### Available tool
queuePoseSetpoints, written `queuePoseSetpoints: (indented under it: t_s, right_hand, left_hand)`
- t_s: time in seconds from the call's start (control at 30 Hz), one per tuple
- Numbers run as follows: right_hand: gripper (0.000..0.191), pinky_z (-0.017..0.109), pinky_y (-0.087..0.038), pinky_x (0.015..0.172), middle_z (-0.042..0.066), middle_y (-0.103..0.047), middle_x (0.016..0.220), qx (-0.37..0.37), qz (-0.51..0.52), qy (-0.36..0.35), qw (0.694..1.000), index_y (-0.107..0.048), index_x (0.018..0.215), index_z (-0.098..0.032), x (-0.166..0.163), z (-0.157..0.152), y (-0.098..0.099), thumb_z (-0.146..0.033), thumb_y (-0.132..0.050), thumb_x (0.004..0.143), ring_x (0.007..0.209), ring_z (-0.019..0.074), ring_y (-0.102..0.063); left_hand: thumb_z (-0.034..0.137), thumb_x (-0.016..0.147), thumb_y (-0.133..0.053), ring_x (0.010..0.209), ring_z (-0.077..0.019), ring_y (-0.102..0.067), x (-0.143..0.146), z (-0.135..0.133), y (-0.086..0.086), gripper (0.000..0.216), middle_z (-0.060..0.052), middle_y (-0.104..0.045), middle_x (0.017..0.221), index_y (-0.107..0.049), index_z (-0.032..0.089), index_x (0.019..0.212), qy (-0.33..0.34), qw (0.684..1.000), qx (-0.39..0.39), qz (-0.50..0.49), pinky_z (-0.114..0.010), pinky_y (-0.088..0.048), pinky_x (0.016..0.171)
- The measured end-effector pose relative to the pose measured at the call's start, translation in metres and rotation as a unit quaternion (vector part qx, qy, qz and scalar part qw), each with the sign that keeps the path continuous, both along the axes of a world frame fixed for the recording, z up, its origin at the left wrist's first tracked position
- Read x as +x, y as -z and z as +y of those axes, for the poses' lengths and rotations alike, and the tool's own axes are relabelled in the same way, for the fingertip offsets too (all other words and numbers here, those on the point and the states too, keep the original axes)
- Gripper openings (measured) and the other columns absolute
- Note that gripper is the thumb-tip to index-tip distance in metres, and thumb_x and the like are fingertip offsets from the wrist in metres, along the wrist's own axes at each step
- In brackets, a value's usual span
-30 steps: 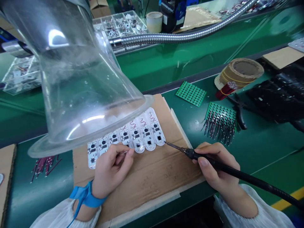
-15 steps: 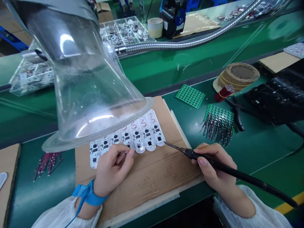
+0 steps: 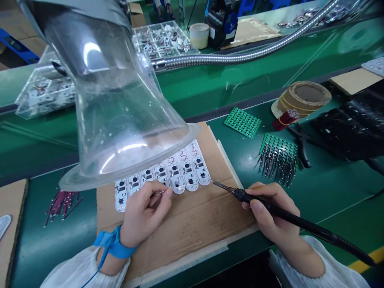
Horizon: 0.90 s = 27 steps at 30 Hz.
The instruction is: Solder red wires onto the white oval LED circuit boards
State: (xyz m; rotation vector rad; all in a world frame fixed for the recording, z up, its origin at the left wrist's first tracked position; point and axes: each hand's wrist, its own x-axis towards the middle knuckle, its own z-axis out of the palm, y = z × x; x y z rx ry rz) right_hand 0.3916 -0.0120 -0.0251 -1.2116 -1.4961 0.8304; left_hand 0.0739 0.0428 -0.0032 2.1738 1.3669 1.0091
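Left hand [image 3: 147, 214], fingertips pinching thin solder wire [image 3: 164, 191]; right hand [image 3: 276, 210] grasps black soldering iron [image 3: 240, 194], tip at rightmost board's lower edge; white circuit boards [image 3: 175, 176], rowed on cardboard sheet [image 3: 192, 244]; its handwriting is illegible; background machine [image 3: 223, 24] bears white label [image 3: 212, 33], unreadable.

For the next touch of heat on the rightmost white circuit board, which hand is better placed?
Probably the right hand: it grips the soldering iron, whose tip is at that circuit board's near end. The left hand is farther off, pinching a thin wire.
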Motion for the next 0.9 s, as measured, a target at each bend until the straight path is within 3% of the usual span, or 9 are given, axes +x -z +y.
queuePoseSetpoints:
  t_s: [0.13, 0.73, 0.9]
  right_hand:
    - [0.017, 0.028, -0.055, 0.061, 0.002, -0.069, 0.091, 0.006, -0.036, -0.021, 0.999, -0.066, 0.115, -0.026, -0.0020, 0.0030, -0.0033, -0.018, -0.069, 0.100, 0.072, 0.0161, -0.068]
    - [0.021, 0.029, -0.057, 0.066, 0.002, -0.070, 0.094, -0.012, 0.002, -0.025, 1.000, -0.067, 0.118, -0.028, 0.0010, 0.0005, -0.0014, -0.018, -0.069, 0.100, 0.077, 0.0170, -0.070]
    - [0.019, 0.027, -0.057, 0.065, 0.002, -0.072, 0.094, -0.012, -0.038, -0.043, 0.998, -0.067, 0.117, -0.028, 0.0001, 0.0024, -0.0027, -0.020, -0.070, 0.100, 0.076, 0.0164, -0.072]
  left_hand:
    - [0.013, 0.098, -0.064, 0.049, -0.0057, -0.037, 0.0003, 0.0005, -0.0002, 0.011, 0.010, -0.049, 0.063, -0.058, 0.022, 0.095, -0.001, 1.000, 0.005, 0.004, -0.017, -0.034, 0.050]
    - [0.015, 0.099, -0.065, 0.049, -0.0064, -0.040, -0.0029, -0.0006, 0.0002, 0.010, 0.010, -0.048, 0.063, -0.059, 0.022, 0.095, -0.006, 1.000, -0.006, 0.015, -0.019, -0.036, 0.051]
    - [0.014, 0.098, -0.064, 0.049, -0.0064, -0.039, -0.0018, 0.0005, -0.0017, 0.011, 0.010, -0.049, 0.063, -0.059, 0.022, 0.094, -0.003, 1.000, -0.002, 0.014, -0.019, -0.036, 0.051]
